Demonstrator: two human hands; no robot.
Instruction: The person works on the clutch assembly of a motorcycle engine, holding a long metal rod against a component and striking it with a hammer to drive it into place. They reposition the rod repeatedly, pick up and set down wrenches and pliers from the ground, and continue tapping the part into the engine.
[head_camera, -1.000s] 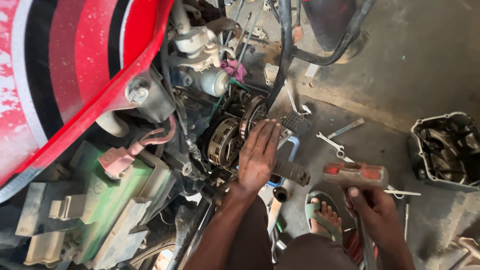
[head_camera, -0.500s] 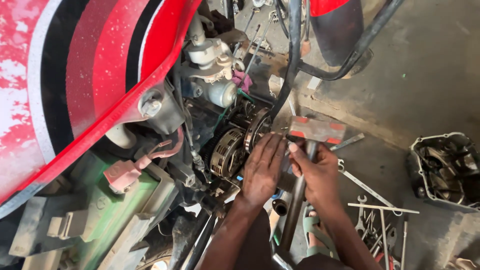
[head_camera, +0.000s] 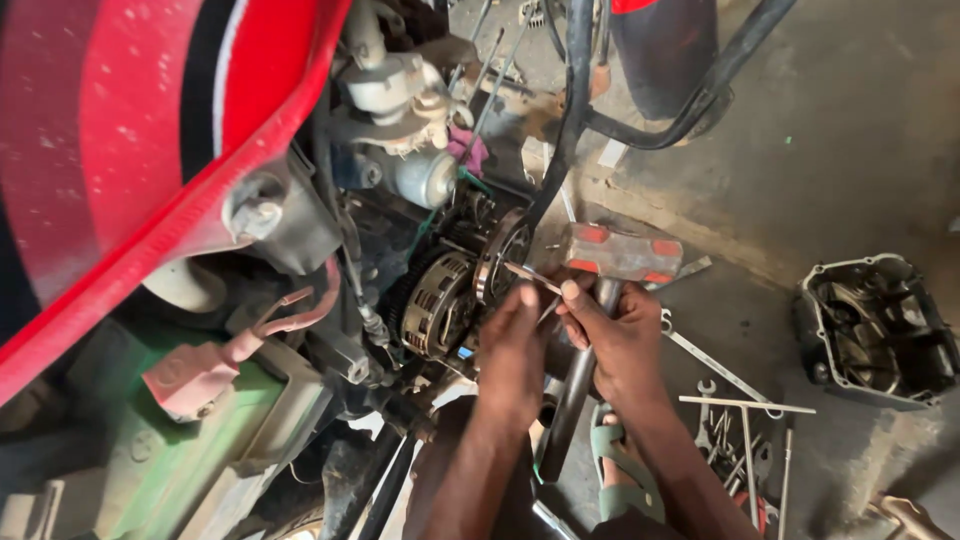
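I look down at the open side of a motorcycle engine with its round clutch assembly (head_camera: 440, 300) and a toothed gear (head_camera: 500, 252) exposed. My left hand (head_camera: 512, 350) is at the clutch and pinches a thin metal rod (head_camera: 532, 277) whose tip points at the gear. My right hand (head_camera: 618, 335) grips the dark handle of a hammer (head_camera: 622, 252) with a grey head and red-marked ends. The hammer head hangs just right of the rod. Both hands nearly touch each other.
The red tank (head_camera: 130, 150) fills the upper left, with a carburettor (head_camera: 400, 95) below it. A removed engine cover (head_camera: 875, 330) lies on the concrete floor at right. Several spanners and rods (head_camera: 745, 420) lie near my sandalled foot (head_camera: 625, 475).
My right hand picked the hammer off the floor and brought it up beside the clutch. My left hand went from lying flat on the engine to pinching the thin rod.
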